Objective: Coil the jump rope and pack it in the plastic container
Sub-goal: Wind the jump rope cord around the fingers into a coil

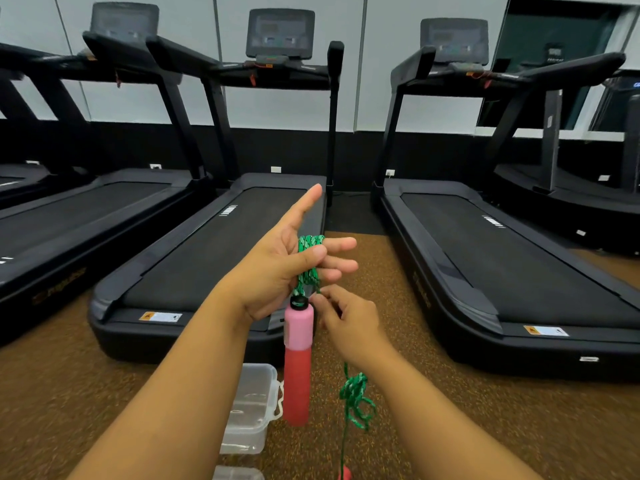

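left hand (277, 268) splayed as spool – grasping green rope coils (309, 261), pink handle (298, 358) dangling | right hand (346, 323) pinching rope, feeding next loop | plastic container (252, 407) waiting open on floor

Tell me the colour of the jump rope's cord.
Green with white flecks, braided cord; shows best in the head view.

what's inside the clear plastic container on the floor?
Nothing visible inside the clear plastic container; it looks empty. The left forearm and hanging pink-red handle cover parts of it, so those can't be checked.
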Demonstrator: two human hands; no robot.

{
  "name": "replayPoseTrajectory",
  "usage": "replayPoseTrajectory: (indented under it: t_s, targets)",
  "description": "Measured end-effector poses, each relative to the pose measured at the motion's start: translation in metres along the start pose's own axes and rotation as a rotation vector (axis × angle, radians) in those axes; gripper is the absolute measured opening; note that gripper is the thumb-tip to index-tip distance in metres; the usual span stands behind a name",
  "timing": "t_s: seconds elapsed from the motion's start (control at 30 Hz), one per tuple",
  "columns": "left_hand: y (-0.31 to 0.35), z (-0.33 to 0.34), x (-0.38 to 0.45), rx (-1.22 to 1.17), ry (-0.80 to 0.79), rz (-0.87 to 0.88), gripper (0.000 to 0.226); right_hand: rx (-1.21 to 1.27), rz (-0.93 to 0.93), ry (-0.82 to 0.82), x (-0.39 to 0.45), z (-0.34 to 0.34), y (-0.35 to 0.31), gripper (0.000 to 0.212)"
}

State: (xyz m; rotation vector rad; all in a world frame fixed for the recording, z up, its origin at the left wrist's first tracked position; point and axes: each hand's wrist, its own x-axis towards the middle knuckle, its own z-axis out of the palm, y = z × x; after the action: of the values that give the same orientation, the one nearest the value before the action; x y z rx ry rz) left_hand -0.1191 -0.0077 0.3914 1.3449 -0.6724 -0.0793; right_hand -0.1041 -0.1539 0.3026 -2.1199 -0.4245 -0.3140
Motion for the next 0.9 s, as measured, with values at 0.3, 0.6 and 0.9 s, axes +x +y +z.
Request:
replayPoseTrajectory:
  t_s: [0.3, 0.6, 0.9]
  targets:
    - [-0.010, -0.012, 0.004, 0.069, 0.180, -0.019, 0.086, -0.215, -0.145, -0.167, -0.015, -0.001, -0.003, 0.026]
    - [-0.021, -0.018, -0.003, 0.003, 0.133, -0.147, 0.053, -0.537, -0.484, -0.092, -0.006, -0.032, -0.038, 0.021]
    - [-0.025, -0.020, -0.005, -0.081, 0.018, -0.246, 0.056, -0.444, -0.481, -0.005, 0.036, -0.057, -0.049, 0.017]
